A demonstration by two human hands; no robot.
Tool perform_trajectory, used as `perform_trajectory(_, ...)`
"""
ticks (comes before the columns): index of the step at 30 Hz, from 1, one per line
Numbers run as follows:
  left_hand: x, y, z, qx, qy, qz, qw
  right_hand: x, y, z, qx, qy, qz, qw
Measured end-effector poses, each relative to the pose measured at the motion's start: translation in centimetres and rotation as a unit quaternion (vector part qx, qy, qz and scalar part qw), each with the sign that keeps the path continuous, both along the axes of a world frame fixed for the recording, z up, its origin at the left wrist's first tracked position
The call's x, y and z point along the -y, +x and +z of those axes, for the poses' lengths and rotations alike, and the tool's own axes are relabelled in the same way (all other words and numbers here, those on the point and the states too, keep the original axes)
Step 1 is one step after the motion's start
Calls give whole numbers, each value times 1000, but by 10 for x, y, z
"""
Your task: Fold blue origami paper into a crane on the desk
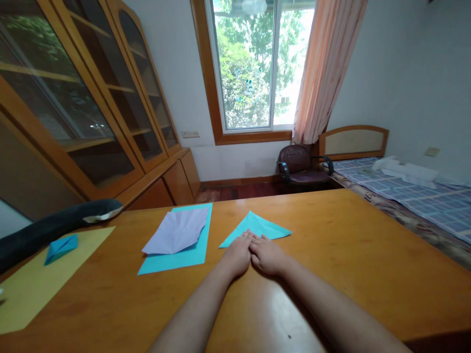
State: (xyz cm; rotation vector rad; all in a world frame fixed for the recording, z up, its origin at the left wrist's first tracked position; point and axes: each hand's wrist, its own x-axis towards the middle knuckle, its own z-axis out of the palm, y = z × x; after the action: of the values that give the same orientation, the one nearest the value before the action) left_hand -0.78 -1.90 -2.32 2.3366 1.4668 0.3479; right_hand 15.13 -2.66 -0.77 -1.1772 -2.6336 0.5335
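Observation:
A sheet of turquoise paper (267, 228), folded into a triangle, lies on the wooden table with its peak pointing away from me. Both my hands meet over the middle of its near edge. My left hand (238, 254) rests on the paper with its fingers stretched forward. Beside it and touching it, my right hand (268, 254) also lies palm down, fingers extended on the paper. Neither hand grips anything that I can see. The part of the near edge under my fingers is hidden.
Left of my hands, creased lilac paper (176, 230) lies on a flat turquoise sheet (176, 264). Further left, a small folded blue paper piece (61, 248) sits on a yellow sheet (33, 289). A dark curved object (55, 220) borders the table's left side. Beyond stands an office chair (298, 164).

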Motion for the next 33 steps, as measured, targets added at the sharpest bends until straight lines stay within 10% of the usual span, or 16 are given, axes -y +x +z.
perform_trajectory(20, 1, -6, 10, -71, -13, 32, 997, -4, 10, 2, 1, -13, -36, 999)
perform_trajectory(33, -3, -13, 8, -81, -17, 49, 995, -26, 45, -4, 61, -32, -183, 981)
